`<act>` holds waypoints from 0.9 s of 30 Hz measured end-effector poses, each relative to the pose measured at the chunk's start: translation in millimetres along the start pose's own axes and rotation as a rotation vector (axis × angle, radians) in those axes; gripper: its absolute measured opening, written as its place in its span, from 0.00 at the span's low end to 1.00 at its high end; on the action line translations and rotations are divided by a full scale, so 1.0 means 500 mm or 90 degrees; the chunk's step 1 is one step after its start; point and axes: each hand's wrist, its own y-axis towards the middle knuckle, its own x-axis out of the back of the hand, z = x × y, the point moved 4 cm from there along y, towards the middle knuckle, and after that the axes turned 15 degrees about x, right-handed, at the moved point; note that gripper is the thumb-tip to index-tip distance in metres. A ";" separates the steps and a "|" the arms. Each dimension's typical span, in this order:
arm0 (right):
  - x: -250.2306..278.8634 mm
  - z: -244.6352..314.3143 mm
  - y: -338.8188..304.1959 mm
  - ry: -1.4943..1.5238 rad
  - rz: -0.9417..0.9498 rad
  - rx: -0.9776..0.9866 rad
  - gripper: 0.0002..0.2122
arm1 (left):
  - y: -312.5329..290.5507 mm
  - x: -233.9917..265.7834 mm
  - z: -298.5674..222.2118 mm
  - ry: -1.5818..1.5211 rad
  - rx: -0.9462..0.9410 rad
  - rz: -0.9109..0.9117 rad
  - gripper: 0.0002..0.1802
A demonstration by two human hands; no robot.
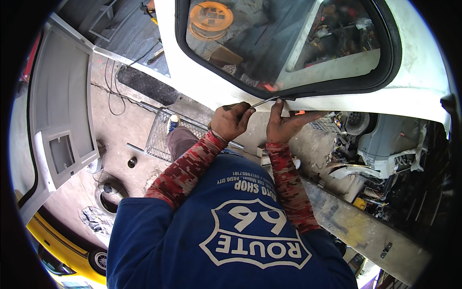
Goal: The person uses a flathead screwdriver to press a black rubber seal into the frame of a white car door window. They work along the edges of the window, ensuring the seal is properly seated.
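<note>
My left hand [232,121] is closed around a slim metal tool with a straight shaft [263,102]; its handle is mostly hidden in my fist. The shaft's tip reaches the black rubber seal [332,89] along the lower edge of a vehicle window [260,43]. Beside the tip, my right hand [287,126] rests against the white body panel [202,82] just below the seal. One digit points up at the seal, and the other fingers stretch out to the right under the panel edge. I see no object held in it.
An open grey-lined door [65,91] stands at the left. Below me lie a metal mesh frame [161,139], a loose cable [111,94] and a tyre [109,195]. Car parts [385,144] pile up at right, near a long metal beam [370,231]. A yellow car [67,248] is at lower left.
</note>
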 end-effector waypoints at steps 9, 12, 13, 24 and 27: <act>-0.001 0.002 -0.003 -0.020 0.011 -0.024 0.58 | 0.026 0.009 0.008 -0.037 -0.017 0.069 0.19; -0.001 0.003 0.000 -0.014 0.014 -0.013 0.58 | 0.023 -0.001 0.008 -0.076 0.005 0.103 0.23; 0.000 0.004 0.001 -0.028 0.017 -0.003 0.58 | 0.022 -0.006 0.010 -0.186 0.044 0.170 0.23; -0.002 0.016 -0.003 -0.116 0.021 0.002 0.56 | -0.034 0.081 -0.069 -0.373 0.391 0.515 0.12; -0.001 0.015 -0.002 -0.129 0.028 -0.009 0.57 | -0.064 0.121 -0.118 -0.240 0.314 0.507 0.17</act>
